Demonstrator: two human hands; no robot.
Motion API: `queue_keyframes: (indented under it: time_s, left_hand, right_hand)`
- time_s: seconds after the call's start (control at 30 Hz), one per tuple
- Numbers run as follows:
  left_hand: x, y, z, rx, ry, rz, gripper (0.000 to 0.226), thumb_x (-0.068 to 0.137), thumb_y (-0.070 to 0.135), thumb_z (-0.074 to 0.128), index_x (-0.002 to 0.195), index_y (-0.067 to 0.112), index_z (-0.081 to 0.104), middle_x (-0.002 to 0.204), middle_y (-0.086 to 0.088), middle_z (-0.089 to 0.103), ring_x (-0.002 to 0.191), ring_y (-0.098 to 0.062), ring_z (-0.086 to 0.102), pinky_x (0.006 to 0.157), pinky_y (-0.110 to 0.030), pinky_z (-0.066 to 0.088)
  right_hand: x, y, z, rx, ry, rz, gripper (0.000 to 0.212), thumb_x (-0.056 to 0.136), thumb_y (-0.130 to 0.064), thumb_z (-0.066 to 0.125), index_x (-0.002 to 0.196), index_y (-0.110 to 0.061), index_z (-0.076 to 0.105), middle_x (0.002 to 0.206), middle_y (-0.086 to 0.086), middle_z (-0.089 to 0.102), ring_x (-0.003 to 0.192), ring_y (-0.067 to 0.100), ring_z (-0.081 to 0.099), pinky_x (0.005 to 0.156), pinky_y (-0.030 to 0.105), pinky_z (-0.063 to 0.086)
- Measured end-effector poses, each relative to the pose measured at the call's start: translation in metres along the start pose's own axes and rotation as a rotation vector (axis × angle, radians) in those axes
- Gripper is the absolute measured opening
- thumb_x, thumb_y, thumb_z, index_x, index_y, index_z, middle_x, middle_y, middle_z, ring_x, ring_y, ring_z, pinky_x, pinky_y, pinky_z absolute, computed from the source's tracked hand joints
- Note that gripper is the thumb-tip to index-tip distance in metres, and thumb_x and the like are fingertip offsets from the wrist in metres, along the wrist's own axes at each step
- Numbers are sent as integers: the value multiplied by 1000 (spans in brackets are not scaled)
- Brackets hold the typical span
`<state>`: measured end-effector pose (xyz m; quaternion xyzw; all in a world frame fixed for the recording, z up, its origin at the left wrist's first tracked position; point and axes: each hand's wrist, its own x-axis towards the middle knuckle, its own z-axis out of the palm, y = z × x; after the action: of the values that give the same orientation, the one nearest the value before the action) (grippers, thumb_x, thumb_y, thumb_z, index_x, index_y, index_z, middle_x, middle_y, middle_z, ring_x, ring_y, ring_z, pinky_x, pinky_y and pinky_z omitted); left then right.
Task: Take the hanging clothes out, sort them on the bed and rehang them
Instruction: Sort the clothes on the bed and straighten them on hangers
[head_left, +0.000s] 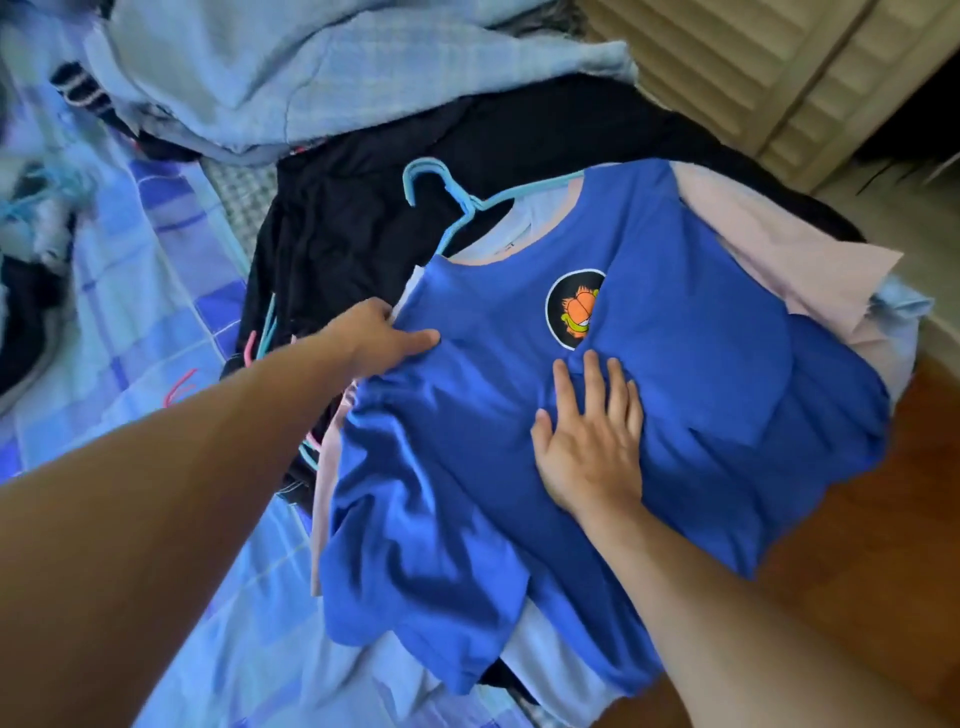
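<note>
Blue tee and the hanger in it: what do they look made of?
Blue tee: soft matte knit, likely cotton jersey; it drapes and creases under the right hand. Hanger: light blue, thin and smooth with a slight sheen, probably plastic or plastic-coated wire.

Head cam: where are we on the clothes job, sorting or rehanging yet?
Done: clothes are out and piled on the bed. In hand: sorting. The left hand grips the blue T-shirt at its shoulder, and the right hand presses flat on its front. The shirt lies on a stack with light blue hangers. Left: the light blue heap behind, and all rehanging.
</note>
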<state>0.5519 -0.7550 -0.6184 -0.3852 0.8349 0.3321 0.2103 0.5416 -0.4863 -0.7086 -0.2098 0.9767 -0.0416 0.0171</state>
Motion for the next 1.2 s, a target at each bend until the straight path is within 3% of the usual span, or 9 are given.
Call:
queue_keyframes:
  time_s: [0.1,0.2,0.27,0.47,0.57,0.7,0.83,1.07,1.2]
  left_hand:
    - [-31,9,-4,-486,-312,-18,43,84,39,79,107,4,72,102,-10,76,87,-29,73,80,-39,59]
    - [-86,29,25,-507,-76,139,18,95,28,68,96,11,74,91,-6,78,88,-26,74,84,-41,59]
    - [-138,34,41,-421,109,219,24,97,30,63,88,8,68,83,-7,73,78,-23,67,73,-36,52]
    - [-298,-2,46,-493,176,234,28,99,26,60,79,7,55,68,-10,57,58,-12,45,59,-31,40]
    - [-374,-36,34,-371,181,322,25,99,30,58,76,23,54,63,2,57,63,-18,53,64,-39,46]
    - [-473,-82,13,-168,119,629,27,97,45,42,70,42,42,59,19,50,56,-5,45,52,-18,33]
    - [-544,-141,-4,-85,154,775,26,94,48,43,77,28,46,63,7,47,66,-14,49,59,-29,41]
    - [-675,-219,-113,-208,151,832,10,90,27,71,86,20,66,70,-1,58,62,-6,49,63,-30,44]
    - [-739,-262,-160,-139,280,786,22,88,37,69,77,24,54,64,7,47,58,-7,42,59,-25,37]
  right_hand:
    - [2,-1,-6,83,-46,14,64,91,-46,38,150,-20,41,160,11,29,149,34,21,122,49,12]
    - [17,8,-28,395,-222,76,53,94,-27,49,147,-21,47,162,6,27,151,27,16,122,39,7]
    - [18,20,-66,887,-346,293,44,94,-5,50,135,-17,59,153,5,43,145,22,33,115,28,24]
    - [-88,14,-224,1424,-65,659,26,98,-9,50,97,-24,71,106,0,72,98,14,66,93,35,51]
    - [-170,-18,-294,1622,-131,598,23,101,-9,50,104,-15,71,108,5,73,104,19,67,93,32,52]
    - [-252,-55,-373,1914,-69,522,27,103,-6,43,124,-5,59,133,14,63,124,22,60,106,33,46]
    - [-334,-81,-440,2290,-122,468,30,96,-18,45,108,-1,67,135,20,60,126,32,59,115,44,37]
    - [-449,-133,-513,2429,-420,191,78,98,-56,44,151,-3,23,152,23,41,142,41,38,119,57,21]
    - [-472,-177,-541,2421,-472,202,67,100,-56,36,134,0,53,138,19,59,126,35,58,106,49,45]
